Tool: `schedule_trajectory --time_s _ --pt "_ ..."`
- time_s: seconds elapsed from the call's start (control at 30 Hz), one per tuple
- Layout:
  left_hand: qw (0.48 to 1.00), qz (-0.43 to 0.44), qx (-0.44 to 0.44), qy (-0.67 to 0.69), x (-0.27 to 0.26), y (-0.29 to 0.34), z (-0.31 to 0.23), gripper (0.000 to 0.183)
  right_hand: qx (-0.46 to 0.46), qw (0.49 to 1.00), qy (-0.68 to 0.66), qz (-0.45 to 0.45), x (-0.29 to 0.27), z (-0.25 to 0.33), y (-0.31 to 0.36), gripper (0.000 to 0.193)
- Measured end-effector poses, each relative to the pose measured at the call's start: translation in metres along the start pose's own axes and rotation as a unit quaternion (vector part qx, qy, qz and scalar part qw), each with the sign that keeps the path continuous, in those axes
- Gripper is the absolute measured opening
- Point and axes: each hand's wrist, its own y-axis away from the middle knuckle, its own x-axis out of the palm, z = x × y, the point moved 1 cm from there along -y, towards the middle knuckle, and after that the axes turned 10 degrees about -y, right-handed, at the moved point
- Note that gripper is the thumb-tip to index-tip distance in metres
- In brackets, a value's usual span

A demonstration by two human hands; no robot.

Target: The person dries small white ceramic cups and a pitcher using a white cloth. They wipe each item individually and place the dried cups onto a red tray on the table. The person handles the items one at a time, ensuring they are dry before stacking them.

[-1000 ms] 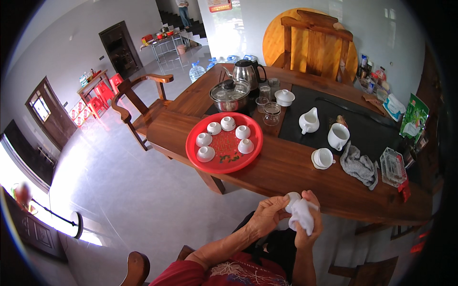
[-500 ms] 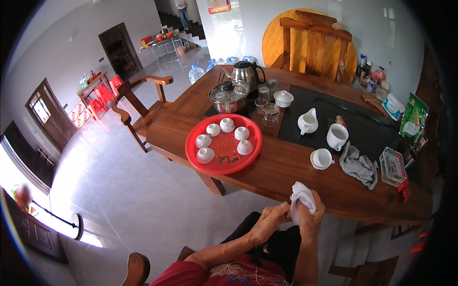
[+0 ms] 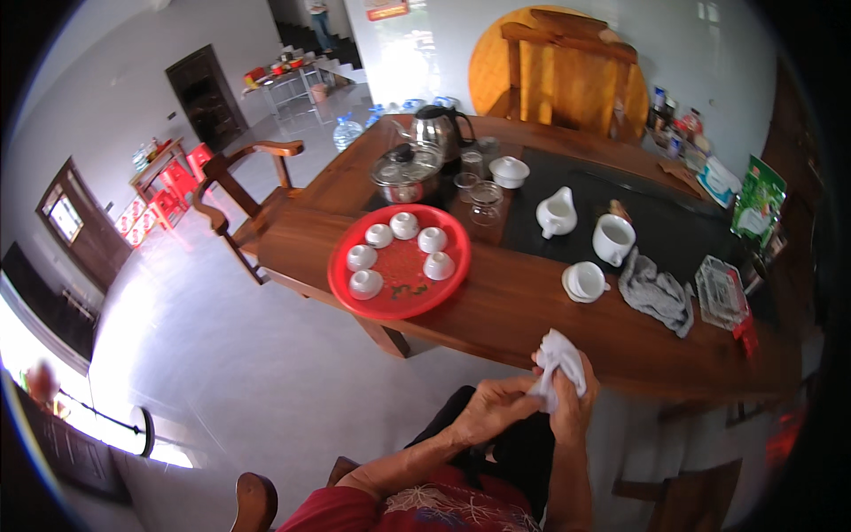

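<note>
In front of my lap, near the table's front edge, a bunched white cloth [image 3: 560, 356] is in my hands. My right hand [image 3: 574, 406] is closed round it from the right. My left hand [image 3: 493, 410] pinches its lower left side; whether anything lies inside the folds is hidden. Beyond, a round red tray [image 3: 403, 309] carries several small white cups [image 3: 404, 225] turned upside down, with dark scraps on its bottom. To the right stand a white pair of stacked cups [image 3: 585, 282], a white mug [image 3: 613, 239], a white pitcher [image 3: 557, 213] and a crumpled grey cloth [image 3: 658, 297].
A steel kettle [image 3: 436, 133], a glass-lidded pot [image 3: 406, 177], small glasses [image 3: 486, 202] and a lidded white bowl [image 3: 509, 172] fill the table's back. At right sit a clear plastic box [image 3: 720, 291] and a green packet [image 3: 759, 199]. A wooden armchair [image 3: 253, 208] stands left.
The view has shifted slightly, so the table sits a little higher and further left. My fingers have shifted a little on the white cloth, which both hands still hold.
</note>
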Motion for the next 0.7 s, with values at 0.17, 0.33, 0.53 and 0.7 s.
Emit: schedule_trajectory --time_s 0.17,0.33,0.53,0.7 --pt "0.967 -0.042 0.041 0.247 -0.012 -0.017 0.034 0.018 -0.139 0.987 0.074 -0.044 0.015 -0.018 0.007 0.032" --pt "0.939 -0.03 -0.052 0.338 -0.017 -0.021 0.034 0.036 -0.348 0.869 0.35 0.037 0.014 -0.04 0.018 0.035" --pt "0.928 -0.039 -0.07 0.365 -0.016 -0.017 0.037 0.044 -0.335 0.875 0.347 0.042 0.005 -0.033 0.013 0.031" --pt "0.94 0.01 -0.019 0.341 -0.009 -0.017 0.02 0.026 -0.064 0.989 0.128 -0.036 0.007 -0.002 0.006 0.037"
